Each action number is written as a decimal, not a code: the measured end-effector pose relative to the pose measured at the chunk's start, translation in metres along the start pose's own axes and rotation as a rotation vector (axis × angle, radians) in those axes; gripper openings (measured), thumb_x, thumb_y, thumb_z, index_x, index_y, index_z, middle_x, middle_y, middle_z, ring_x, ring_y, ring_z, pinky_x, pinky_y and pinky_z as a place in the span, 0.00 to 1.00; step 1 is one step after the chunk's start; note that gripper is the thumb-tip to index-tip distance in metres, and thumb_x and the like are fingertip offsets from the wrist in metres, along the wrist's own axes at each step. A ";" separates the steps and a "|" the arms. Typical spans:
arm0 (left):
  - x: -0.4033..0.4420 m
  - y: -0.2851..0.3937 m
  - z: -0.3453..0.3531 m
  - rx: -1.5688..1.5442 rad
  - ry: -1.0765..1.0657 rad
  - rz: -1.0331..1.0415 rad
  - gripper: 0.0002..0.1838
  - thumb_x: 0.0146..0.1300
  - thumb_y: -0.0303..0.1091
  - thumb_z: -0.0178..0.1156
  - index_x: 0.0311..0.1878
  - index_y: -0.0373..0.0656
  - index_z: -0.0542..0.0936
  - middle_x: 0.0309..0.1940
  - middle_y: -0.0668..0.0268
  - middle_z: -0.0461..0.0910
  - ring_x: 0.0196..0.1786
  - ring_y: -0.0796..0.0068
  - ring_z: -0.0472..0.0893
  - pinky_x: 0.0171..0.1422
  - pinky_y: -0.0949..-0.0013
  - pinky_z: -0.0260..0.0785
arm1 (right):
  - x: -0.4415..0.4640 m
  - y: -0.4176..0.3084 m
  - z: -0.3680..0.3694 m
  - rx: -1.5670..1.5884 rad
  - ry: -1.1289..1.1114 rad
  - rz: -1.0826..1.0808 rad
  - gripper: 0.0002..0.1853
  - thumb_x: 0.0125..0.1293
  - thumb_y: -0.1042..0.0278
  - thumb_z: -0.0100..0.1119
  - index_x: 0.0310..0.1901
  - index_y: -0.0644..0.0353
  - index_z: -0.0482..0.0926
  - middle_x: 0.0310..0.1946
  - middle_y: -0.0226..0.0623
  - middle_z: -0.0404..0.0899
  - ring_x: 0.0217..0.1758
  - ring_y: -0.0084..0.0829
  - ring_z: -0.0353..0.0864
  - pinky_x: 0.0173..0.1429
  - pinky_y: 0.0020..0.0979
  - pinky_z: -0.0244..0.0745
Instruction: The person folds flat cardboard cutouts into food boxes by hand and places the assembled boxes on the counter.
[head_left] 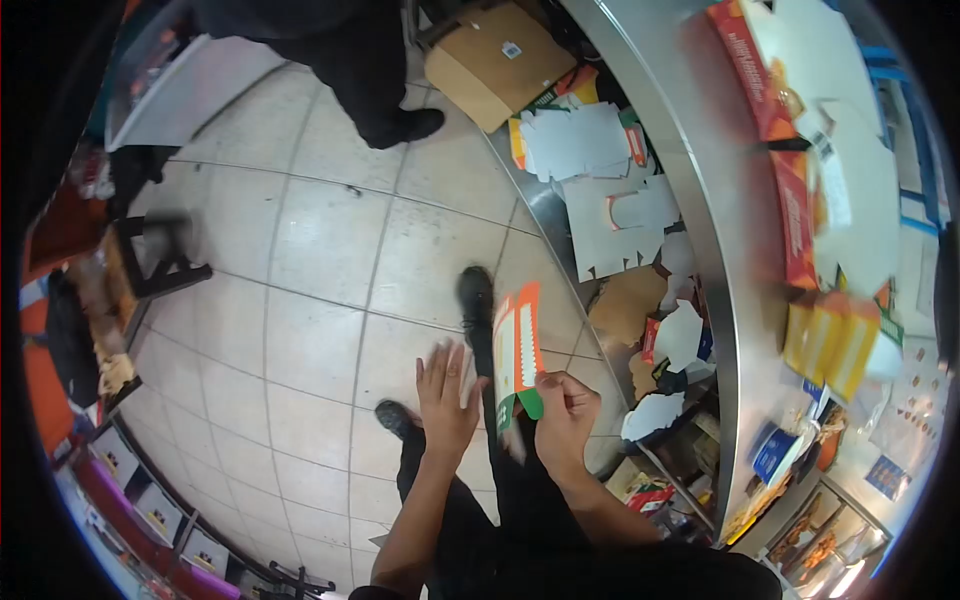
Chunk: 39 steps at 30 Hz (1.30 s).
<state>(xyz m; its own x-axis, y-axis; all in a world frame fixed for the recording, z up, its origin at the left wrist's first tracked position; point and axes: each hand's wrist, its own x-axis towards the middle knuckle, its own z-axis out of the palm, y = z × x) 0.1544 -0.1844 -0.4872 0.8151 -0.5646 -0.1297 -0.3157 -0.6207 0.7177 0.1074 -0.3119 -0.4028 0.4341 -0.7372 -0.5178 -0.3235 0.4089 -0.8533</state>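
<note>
My right hand [567,408] grips the lower right corner of a flat orange, white and green cardboard carton [518,350], with the fingers curled and the thumb pressed on it. The carton is held upright in front of my legs, above the tiled floor. Just to its left, my left hand [447,385] is raised with the fingers stretched out and the palm flat. It appears slightly apart from the carton and holds nothing.
A steel counter [690,170] runs along my right, bearing red-and-white cartons [795,215] and yellow cartons [830,345]. Flattened card pieces [620,225] fill the shelf below. A brown cardboard box [500,62] stands ahead. Another person's dark-clothed leg [365,90] is at the top. A dark stool [150,262] stands left.
</note>
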 end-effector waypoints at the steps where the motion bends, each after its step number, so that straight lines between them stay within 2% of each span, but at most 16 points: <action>1: -0.026 -0.006 -0.013 -0.142 -0.027 -0.029 0.35 0.58 0.34 0.65 0.68 0.37 0.65 0.65 0.47 0.66 0.70 0.47 0.63 0.74 0.47 0.51 | -0.025 -0.003 0.001 0.133 -0.006 0.106 0.11 0.64 0.76 0.56 0.24 0.67 0.77 0.25 0.34 0.79 0.24 0.23 0.77 0.30 0.26 0.74; 8: -0.171 0.034 -0.165 -0.760 -0.126 0.227 0.47 0.56 0.51 0.67 0.70 0.30 0.58 0.68 0.40 0.60 0.72 0.44 0.60 0.75 0.58 0.52 | -0.174 -0.035 0.006 0.668 -0.161 0.150 0.09 0.67 0.69 0.51 0.39 0.66 0.77 0.39 0.42 0.82 0.40 0.36 0.84 0.47 0.43 0.82; 11: -0.234 0.068 -0.226 -0.409 -0.200 0.138 0.48 0.56 0.47 0.68 0.71 0.30 0.56 0.68 0.39 0.60 0.73 0.47 0.60 0.74 0.62 0.53 | -0.253 -0.039 0.006 0.640 -0.219 0.100 0.10 0.67 0.66 0.52 0.40 0.66 0.76 0.40 0.43 0.81 0.45 0.37 0.83 0.49 0.44 0.81; 12: -0.252 0.074 -0.237 -0.418 -0.123 0.047 0.38 0.59 0.39 0.65 0.67 0.30 0.63 0.61 0.38 0.69 0.62 0.48 0.74 0.64 0.64 0.66 | -0.280 -0.046 0.010 0.637 -0.234 0.092 0.11 0.68 0.64 0.52 0.41 0.66 0.76 0.41 0.44 0.81 0.46 0.36 0.83 0.49 0.43 0.81; 15: -0.288 0.074 -0.271 -0.454 -0.019 -0.117 0.23 0.61 0.30 0.61 0.58 0.28 0.73 0.47 0.43 0.80 0.41 0.56 0.83 0.47 0.67 0.73 | -0.342 -0.074 0.015 0.663 -0.397 0.033 0.17 0.67 0.60 0.56 0.47 0.67 0.74 0.46 0.47 0.79 0.51 0.39 0.81 0.53 0.41 0.79; 16: -0.301 0.066 -0.274 -0.426 0.051 -0.152 0.13 0.63 0.26 0.58 0.48 0.28 0.78 0.34 0.52 0.83 0.30 0.68 0.81 0.36 0.71 0.72 | -0.358 -0.081 0.015 0.676 -0.468 0.007 0.20 0.67 0.58 0.57 0.50 0.68 0.74 0.48 0.48 0.78 0.53 0.40 0.80 0.54 0.40 0.78; 19: -0.319 0.073 -0.319 -0.915 0.041 -0.320 0.10 0.64 0.25 0.57 0.45 0.29 0.79 0.33 0.59 0.83 0.33 0.73 0.81 0.36 0.73 0.71 | -0.375 -0.076 -0.003 -0.274 -0.187 -0.729 0.29 0.63 0.60 0.64 0.58 0.74 0.69 0.57 0.54 0.73 0.62 0.49 0.73 0.65 0.43 0.68; 20: -0.322 0.071 -0.331 -1.092 0.004 -0.307 0.11 0.63 0.24 0.57 0.47 0.31 0.78 0.36 0.62 0.82 0.35 0.73 0.81 0.37 0.73 0.73 | -0.397 -0.090 -0.006 -0.770 0.028 -0.935 0.37 0.56 0.57 0.71 0.61 0.73 0.67 0.60 0.54 0.71 0.66 0.43 0.70 0.68 0.35 0.62; 23: -0.326 0.062 -0.353 -1.427 -0.053 -0.401 0.13 0.63 0.22 0.58 0.50 0.31 0.77 0.39 0.59 0.82 0.36 0.71 0.82 0.41 0.71 0.76 | -0.404 -0.074 -0.026 -0.514 -0.477 -0.413 0.39 0.53 0.54 0.73 0.61 0.70 0.69 0.55 0.52 0.76 0.60 0.37 0.76 0.63 0.31 0.67; 24: -0.327 0.064 -0.359 -1.455 -0.061 -0.380 0.15 0.62 0.22 0.58 0.53 0.31 0.75 0.41 0.57 0.81 0.38 0.69 0.83 0.42 0.70 0.78 | -0.415 -0.085 -0.036 -0.489 -0.688 -0.106 0.33 0.57 0.58 0.69 0.61 0.67 0.70 0.46 0.46 0.80 0.51 0.34 0.79 0.53 0.32 0.73; 27: -0.333 0.067 -0.362 -1.319 -0.031 -0.378 0.15 0.62 0.22 0.58 0.52 0.31 0.75 0.41 0.56 0.81 0.39 0.69 0.83 0.43 0.70 0.78 | -0.440 -0.067 -0.040 -0.491 -0.623 -0.189 0.27 0.63 0.57 0.63 0.58 0.67 0.72 0.43 0.45 0.81 0.47 0.33 0.80 0.51 0.33 0.73; 30: -0.343 0.057 -0.336 -1.144 0.084 -0.265 0.14 0.63 0.24 0.57 0.51 0.31 0.75 0.43 0.58 0.80 0.43 0.71 0.80 0.47 0.71 0.73 | -0.467 -0.041 -0.021 -1.081 -0.270 -0.422 0.22 0.70 0.56 0.54 0.56 0.67 0.74 0.43 0.45 0.81 0.48 0.33 0.80 0.52 0.33 0.73; 33: -0.355 0.073 -0.338 -1.126 0.195 -0.343 0.14 0.63 0.25 0.57 0.52 0.31 0.76 0.43 0.60 0.80 0.44 0.72 0.79 0.48 0.71 0.71 | -0.467 0.007 -0.024 -0.636 -0.384 -0.504 0.29 0.74 0.50 0.46 0.62 0.71 0.67 0.48 0.48 0.79 0.53 0.30 0.78 0.60 0.32 0.70; 34: -0.359 0.070 -0.341 -1.124 0.201 -0.345 0.14 0.63 0.25 0.57 0.52 0.32 0.76 0.43 0.60 0.80 0.44 0.73 0.79 0.48 0.71 0.71 | -0.456 0.019 -0.028 -0.207 -0.509 -0.167 0.30 0.76 0.51 0.43 0.66 0.71 0.61 0.51 0.49 0.77 0.58 0.28 0.73 0.64 0.31 0.66; 37: -0.365 0.060 -0.364 -1.173 0.041 -0.348 0.16 0.61 0.23 0.58 0.53 0.32 0.75 0.43 0.60 0.81 0.45 0.72 0.80 0.50 0.71 0.72 | -0.477 -0.010 -0.041 0.209 -0.786 0.197 0.27 0.76 0.56 0.45 0.64 0.72 0.65 0.52 0.48 0.77 0.61 0.28 0.71 0.65 0.28 0.65; 39: -0.368 0.052 -0.377 -1.231 -0.169 -0.355 0.17 0.60 0.22 0.58 0.53 0.31 0.75 0.43 0.59 0.81 0.45 0.71 0.80 0.51 0.70 0.73 | -0.485 -0.024 -0.039 -0.143 -0.747 0.067 0.23 0.68 0.56 0.59 0.51 0.71 0.76 0.41 0.38 0.80 0.46 0.26 0.77 0.49 0.25 0.72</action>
<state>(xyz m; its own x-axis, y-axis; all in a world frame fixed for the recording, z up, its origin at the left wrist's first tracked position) 0.0209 0.1959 -0.1441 0.6619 -0.5906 -0.4616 0.6305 0.1056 0.7690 -0.1281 0.0149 -0.1290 0.8468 -0.1328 -0.5150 -0.4527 0.3283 -0.8290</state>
